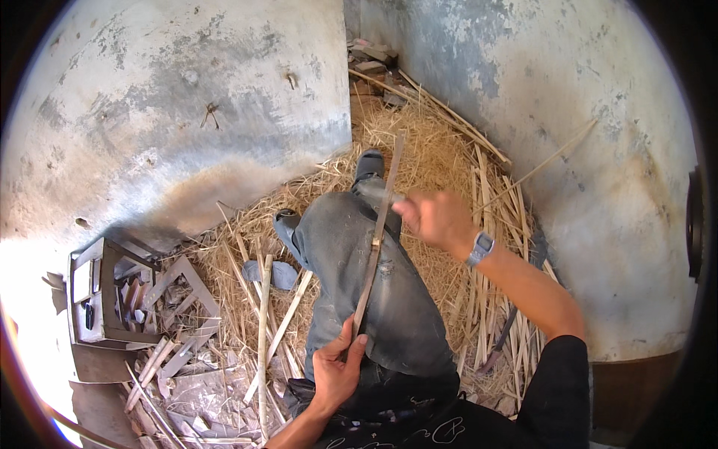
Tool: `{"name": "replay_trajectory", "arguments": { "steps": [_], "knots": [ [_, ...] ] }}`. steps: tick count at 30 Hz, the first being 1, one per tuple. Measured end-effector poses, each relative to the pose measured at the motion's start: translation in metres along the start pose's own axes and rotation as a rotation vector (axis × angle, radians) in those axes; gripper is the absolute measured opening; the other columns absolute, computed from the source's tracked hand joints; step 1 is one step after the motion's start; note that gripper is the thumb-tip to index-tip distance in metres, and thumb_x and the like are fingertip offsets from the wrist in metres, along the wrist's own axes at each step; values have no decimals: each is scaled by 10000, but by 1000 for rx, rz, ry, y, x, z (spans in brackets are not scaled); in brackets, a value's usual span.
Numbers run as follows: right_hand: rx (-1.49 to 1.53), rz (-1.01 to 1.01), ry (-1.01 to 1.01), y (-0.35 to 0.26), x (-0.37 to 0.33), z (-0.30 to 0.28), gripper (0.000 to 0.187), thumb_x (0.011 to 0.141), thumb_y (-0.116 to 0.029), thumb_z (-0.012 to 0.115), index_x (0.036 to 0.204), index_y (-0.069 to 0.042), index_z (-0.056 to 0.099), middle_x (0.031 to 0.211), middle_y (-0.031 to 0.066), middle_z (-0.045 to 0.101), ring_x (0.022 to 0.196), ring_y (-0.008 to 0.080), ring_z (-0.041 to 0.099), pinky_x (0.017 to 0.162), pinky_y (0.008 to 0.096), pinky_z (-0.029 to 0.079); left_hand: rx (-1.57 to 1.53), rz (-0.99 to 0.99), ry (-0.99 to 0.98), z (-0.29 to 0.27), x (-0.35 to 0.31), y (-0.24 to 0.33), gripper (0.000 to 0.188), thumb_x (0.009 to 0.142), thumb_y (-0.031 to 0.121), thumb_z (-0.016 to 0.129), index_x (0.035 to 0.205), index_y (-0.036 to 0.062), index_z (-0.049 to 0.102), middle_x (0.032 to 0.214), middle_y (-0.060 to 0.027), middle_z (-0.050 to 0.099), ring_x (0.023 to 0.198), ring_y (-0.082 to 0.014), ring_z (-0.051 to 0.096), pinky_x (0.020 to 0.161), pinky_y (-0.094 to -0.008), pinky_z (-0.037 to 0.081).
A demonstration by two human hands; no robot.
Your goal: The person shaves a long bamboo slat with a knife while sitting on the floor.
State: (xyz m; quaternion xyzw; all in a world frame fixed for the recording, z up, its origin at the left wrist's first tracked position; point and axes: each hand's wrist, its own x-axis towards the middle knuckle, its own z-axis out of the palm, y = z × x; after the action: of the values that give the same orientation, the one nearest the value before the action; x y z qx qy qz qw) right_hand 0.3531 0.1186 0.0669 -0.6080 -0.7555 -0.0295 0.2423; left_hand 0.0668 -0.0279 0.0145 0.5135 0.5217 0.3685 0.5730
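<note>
A long thin brown strip (366, 280), of bamboo or wood by its look, slants up across my trousered thigh, with a small pale patch near its middle. My left hand (339, 374) pinches its lower end between thumb and fingers. Beside the upper part of the strip is my right hand (437, 221), closed and somewhat blurred, wearing a grey watch (481, 248) on the wrist. Something small and pale shows at its fingertips by the strip, but what it grips cannot be made out. The strip's far end rises past my shoe (369, 162).
Straw-like shavings (434, 161) cover the floor. Long pale split strips (490, 232) lie along the right wall, with more (263, 329) at my left. A broken wooden frame box (112, 299) stands among scraps at left. Worn plaster walls (224, 82) enclose the corner.
</note>
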Motion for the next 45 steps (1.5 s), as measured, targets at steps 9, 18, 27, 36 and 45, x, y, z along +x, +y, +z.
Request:
{"name": "replay_trajectory", "arguments": {
  "steps": [9, 18, 27, 36, 45],
  "knots": [
    [-67, -14, 74, 19, 9, 2, 617, 1057, -569, 420, 738, -91, 645, 495, 136, 573, 427, 317, 598, 399, 416, 442, -34, 2, -11, -1, 0, -4, 438, 991, 144, 712, 1357, -75, 611, 1139, -69, 734, 1026, -55, 588, 952, -227, 471],
    [-55, -43, 57, 33, 30, -7, 593, 1085, -491, 403, 731, -87, 655, 522, 134, 559, 410, 290, 512, 424, 420, 407, -2, -14, -29, -6, -1, -7, 440, 990, 135, 714, 1357, -83, 605, 1177, -79, 724, 1074, -72, 585, 982, -242, 466],
    [-36, 110, 189, 56, 35, -33, 631, 1085, -529, 382, 653, -101, 551, 502, 121, 538, 409, 305, 518, 420, 429, 422, -347, -218, -171, -10, 3, 1, 396, 1025, 121, 669, 1403, 11, 619, 740, 65, 575, 625, 4, 473, 535, -184, 382],
    [-84, -143, 121, 38, 19, 1, 541, 1033, -511, 517, 673, -119, 615, 492, 104, 564, 399, 284, 567, 390, 411, 425, -436, -240, -210, -11, 6, 7, 397, 1043, 154, 647, 1419, 34, 607, 632, 99, 423, 492, -3, 325, 439, -215, 235],
    [-25, -78, -47, 23, 14, 9, 661, 1054, -602, 409, 682, -92, 606, 484, 102, 557, 395, 285, 553, 385, 419, 408, -430, -296, -253, -19, 3, 6, 334, 1086, 164, 552, 1404, 75, 605, 618, 83, 345, 477, -31, 269, 423, -220, 237]
  ]
}}
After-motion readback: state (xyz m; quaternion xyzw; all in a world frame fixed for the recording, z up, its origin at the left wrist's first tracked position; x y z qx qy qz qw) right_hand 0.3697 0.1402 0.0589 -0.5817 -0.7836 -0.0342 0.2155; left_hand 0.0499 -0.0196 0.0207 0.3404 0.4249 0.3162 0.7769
